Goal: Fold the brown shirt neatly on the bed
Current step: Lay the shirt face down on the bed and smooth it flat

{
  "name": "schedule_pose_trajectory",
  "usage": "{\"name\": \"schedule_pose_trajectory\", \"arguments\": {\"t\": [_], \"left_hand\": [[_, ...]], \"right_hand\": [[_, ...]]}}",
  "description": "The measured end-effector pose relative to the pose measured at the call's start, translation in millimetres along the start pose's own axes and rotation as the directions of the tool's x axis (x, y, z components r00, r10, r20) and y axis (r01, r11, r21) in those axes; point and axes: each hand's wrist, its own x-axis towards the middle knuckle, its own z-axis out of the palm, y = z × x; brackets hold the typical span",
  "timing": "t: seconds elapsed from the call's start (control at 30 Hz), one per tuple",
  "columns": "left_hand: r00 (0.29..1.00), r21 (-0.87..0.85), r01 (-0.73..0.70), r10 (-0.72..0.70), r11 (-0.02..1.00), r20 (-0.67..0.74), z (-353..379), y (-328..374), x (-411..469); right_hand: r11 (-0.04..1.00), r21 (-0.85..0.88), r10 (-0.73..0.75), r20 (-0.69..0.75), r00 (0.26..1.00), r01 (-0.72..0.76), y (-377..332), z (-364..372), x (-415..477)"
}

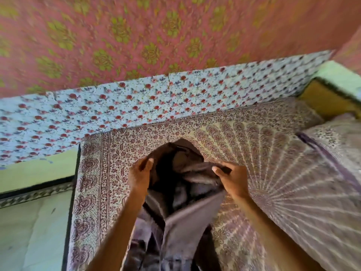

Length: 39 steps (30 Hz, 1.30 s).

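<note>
As left hand (139,177), right hand (233,178) pinch shirt (195,216) edges, bedspread (283,173) flat.

The fingers of my left hand (139,177) and right hand (232,180) are buried in the bunched brown shirt (187,220), whose lower part runs off the bottom edge. It hides the stretch of bed (273,173) beneath it. The wall (136,36) is blurred; the pillow (336,137) is cut at right.

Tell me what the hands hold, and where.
Both grip the brown shirt by its bunched top edge: left hand at the left side, right hand at the right.
</note>
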Motion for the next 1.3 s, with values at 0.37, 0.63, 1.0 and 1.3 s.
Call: {"name": "schedule_pose_trajectory", "arguments": {"t": [0.37, 0.63, 1.0, 1.3], "left_hand": [[0.906, 0.216, -0.215, 0.277, 0.952, -0.32, -112, 147, -205], [0.882, 0.137, -0.384, 0.407, 0.913, -0.239, -105, 198, -354], [0.833, 0.32, -0.549, 0.47, 0.773, 0.294, -104, 231, -450], [0.87, 0.037, -0.478, 0.467, 0.878, 0.16, -78, 215, -438]], "right_hand": [[0.935, -0.346, -0.208, -0.353, 0.912, 0.079, -12, -267, -132], [0.962, -0.265, -0.195, -0.5, 0.844, 0.065, 0, -391, -236], [0.972, 0.109, -0.121, -0.524, 0.843, 0.207, 15, -505, -284], [0.912, -0.37, -0.09, 0.24, 0.967, 0.176, 61, -546, -242]]}}
